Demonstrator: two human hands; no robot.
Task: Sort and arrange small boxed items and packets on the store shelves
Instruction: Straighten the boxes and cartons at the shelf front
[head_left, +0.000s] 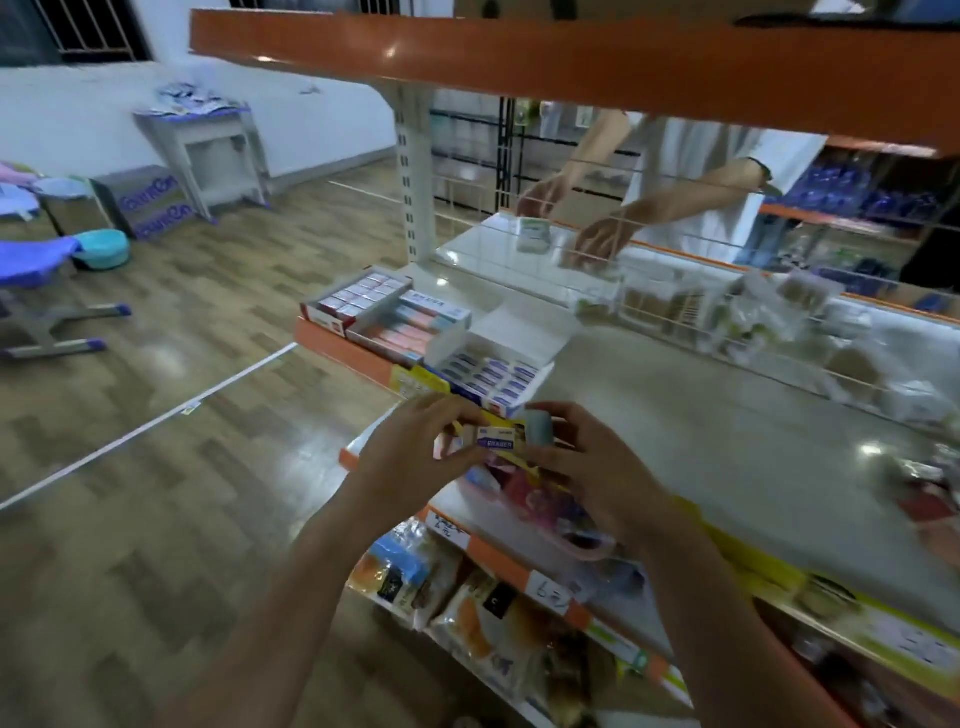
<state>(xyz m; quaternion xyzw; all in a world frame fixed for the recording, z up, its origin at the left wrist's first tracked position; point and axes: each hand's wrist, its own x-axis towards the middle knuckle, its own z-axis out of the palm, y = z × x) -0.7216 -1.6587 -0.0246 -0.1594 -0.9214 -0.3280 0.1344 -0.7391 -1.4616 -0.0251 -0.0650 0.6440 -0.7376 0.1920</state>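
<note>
Both hands were up in front of the shelf (727, 415). The left hand (415, 447) and right hand (587, 462) pinched a small eraser box (496, 440) between them, just below the open box of erasers (488, 374).

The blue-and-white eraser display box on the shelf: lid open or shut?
Open. The display box has its white lid folded back, with rows of blue-labelled erasers showing inside.
</note>
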